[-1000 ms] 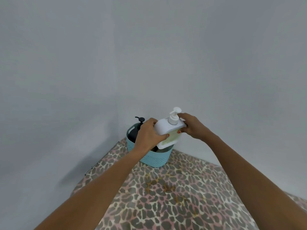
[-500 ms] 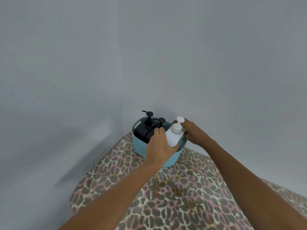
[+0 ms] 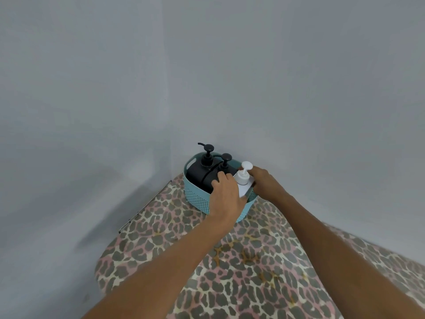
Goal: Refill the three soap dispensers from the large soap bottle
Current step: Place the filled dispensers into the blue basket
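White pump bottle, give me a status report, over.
Left hand and right hand both grip the white pump bottle. Bottle sits in the teal basket, right end. Two black pump bottles crowd its left side.

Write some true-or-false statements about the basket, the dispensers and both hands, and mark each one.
1. The white dispenser sits in the teal basket. True.
2. The left hand grips the white dispenser. True.
3. The right hand lies flat on the cloth. False: it holds the white dispenser's far side.
4. Three black bottles stand in the basket. False: there are two black dispensers.
5. The cloth is plain white. False: it is leopard print.
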Action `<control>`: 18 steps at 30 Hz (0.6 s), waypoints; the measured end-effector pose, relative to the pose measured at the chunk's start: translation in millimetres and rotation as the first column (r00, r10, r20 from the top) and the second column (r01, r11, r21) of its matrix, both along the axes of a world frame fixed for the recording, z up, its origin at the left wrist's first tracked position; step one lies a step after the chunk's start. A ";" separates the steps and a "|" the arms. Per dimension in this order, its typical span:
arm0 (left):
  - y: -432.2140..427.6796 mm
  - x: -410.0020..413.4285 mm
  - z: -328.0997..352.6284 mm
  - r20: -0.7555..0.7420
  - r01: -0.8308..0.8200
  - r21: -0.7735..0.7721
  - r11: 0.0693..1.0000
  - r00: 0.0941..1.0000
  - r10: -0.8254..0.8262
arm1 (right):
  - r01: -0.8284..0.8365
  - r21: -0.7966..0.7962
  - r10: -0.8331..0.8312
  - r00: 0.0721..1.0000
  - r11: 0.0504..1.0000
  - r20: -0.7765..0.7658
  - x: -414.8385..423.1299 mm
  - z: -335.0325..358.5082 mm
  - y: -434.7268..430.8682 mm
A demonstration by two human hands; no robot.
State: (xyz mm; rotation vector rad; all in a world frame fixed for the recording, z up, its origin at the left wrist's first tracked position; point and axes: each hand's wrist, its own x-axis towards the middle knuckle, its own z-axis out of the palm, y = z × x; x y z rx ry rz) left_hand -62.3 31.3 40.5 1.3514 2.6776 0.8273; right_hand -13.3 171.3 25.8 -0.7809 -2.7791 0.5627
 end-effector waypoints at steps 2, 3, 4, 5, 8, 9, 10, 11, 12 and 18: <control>-1.3 0.6 -1.5 -0.008 0.009 0.010 1.000 1.000 -0.009 | 0.012 -0.010 -0.011 1.000 1.000 0.029 -0.5 -1.1 -3.8; -2.2 1.0 -2.0 0.002 0.008 0.020 1.000 1.000 -0.008 | 0.015 -0.011 -0.015 0.999 1.000 0.039 0.6 -1.7 -5.5; -3.1 1.2 -2.4 0.018 0.010 0.032 0.999 1.000 -0.011 | 0.018 -0.011 -0.017 0.999 1.000 0.035 2.8 -2.4 -6.9; -4.5 1.3 -2.5 0.029 0.016 0.045 0.999 0.999 -0.017 | 0.022 -0.012 -0.022 1.000 1.000 0.013 6.1 -2.4 -8.8; -9.5 1.5 -2.1 0.041 0.068 0.070 0.995 0.997 -0.071 | 0.077 -0.051 -0.083 0.989 0.996 -0.124 21.5 -0.5 -19.2; -11.3 2.2 -1.9 0.035 0.092 0.081 0.993 0.995 -0.095 | 0.115 -0.077 -0.127 0.976 0.990 -0.175 28.5 -0.1 -23.9; -13.3 3.4 -1.8 0.035 0.108 0.093 0.990 0.993 -0.112 | 0.151 -0.098 -0.170 0.959 0.984 -0.225 35.6 -0.6 -28.3; -15.7 5.3 -1.5 0.037 0.120 0.104 0.987 0.992 -0.124 | 0.182 -0.113 -0.206 0.941 0.977 -0.269 43.4 -1.3 -32.5; -18.0 7.9 -1.2 0.039 0.129 0.113 0.985 0.990 -0.134 | 0.205 -0.123 -0.233 0.924 0.971 -0.303 52.0 -1.7 -36.5; -23.1 43.6 3.0 0.047 0.210 0.225 0.952 0.973 -0.226 | 0.273 -0.153 -0.312 0.862 0.950 -0.399 119.8 2.6 -56.1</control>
